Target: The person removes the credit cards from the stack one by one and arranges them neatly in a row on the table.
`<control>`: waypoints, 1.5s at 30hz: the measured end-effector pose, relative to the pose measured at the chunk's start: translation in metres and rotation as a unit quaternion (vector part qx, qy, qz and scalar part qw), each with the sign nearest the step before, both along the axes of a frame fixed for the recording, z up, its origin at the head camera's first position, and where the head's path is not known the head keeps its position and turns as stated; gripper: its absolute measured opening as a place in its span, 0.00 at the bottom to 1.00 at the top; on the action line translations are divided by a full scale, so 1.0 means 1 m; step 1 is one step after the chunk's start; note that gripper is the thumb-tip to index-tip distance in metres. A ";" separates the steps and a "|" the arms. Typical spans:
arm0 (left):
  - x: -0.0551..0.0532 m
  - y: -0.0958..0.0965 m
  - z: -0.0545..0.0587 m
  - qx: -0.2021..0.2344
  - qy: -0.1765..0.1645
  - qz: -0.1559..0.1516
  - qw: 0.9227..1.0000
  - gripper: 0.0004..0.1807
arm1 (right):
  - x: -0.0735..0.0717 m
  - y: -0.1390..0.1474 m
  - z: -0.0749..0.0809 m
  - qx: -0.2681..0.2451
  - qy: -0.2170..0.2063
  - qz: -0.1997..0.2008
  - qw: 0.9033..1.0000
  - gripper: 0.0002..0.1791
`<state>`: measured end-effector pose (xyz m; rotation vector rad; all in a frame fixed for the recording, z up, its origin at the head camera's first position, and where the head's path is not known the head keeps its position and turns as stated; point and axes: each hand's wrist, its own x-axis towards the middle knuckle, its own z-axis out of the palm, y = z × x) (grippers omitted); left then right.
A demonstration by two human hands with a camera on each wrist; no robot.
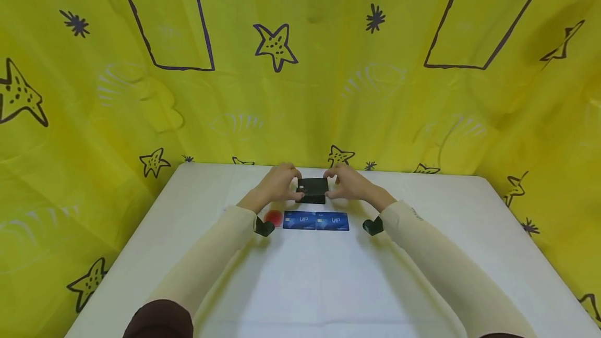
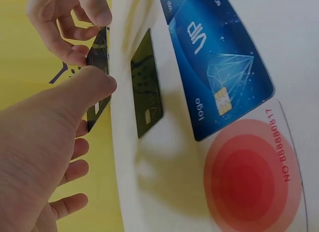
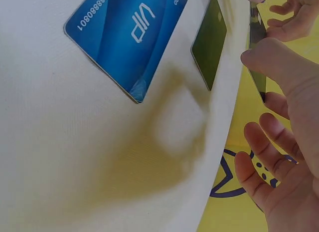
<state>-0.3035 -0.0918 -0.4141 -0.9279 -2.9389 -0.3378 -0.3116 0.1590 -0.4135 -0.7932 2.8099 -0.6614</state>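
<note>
Both hands hold one black bank card (image 1: 313,185) raised above the table. My left hand (image 1: 278,184) pinches its left end between thumb and finger, while my right hand (image 1: 349,184) pinches the right end. In the left wrist view the other left fingers extend free of the card. Below it a second black card (image 2: 147,87) lies flat on the table, apart from the held one. Closer to me, two blue VIP cards (image 1: 299,220) (image 1: 332,221) lie side by side. Left of them is a white card with red circles (image 2: 244,177), partly covered by the left wrist gear in the head view.
A white table (image 1: 319,280) carries the cards, its far edge just behind my hands. Around it hangs a yellow curtain (image 1: 319,103) with starfish drawings. Dark wrist-worn pieces (image 1: 265,227) hang low beside the cards.
</note>
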 end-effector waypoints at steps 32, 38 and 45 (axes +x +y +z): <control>0.003 0.009 0.006 0.006 -0.013 0.015 1.000 0.27 | 0.006 0.008 0.005 -0.012 0.006 -0.002 1.000 0.29; 0.005 0.012 0.006 0.014 -0.003 0.000 1.000 0.26 | 0.010 0.013 0.006 -0.010 0.014 0.002 1.000 0.28; 0.009 0.020 0.005 0.014 -0.001 -0.012 1.000 0.27 | 0.014 0.026 0.004 -0.013 0.028 0.021 0.999 0.27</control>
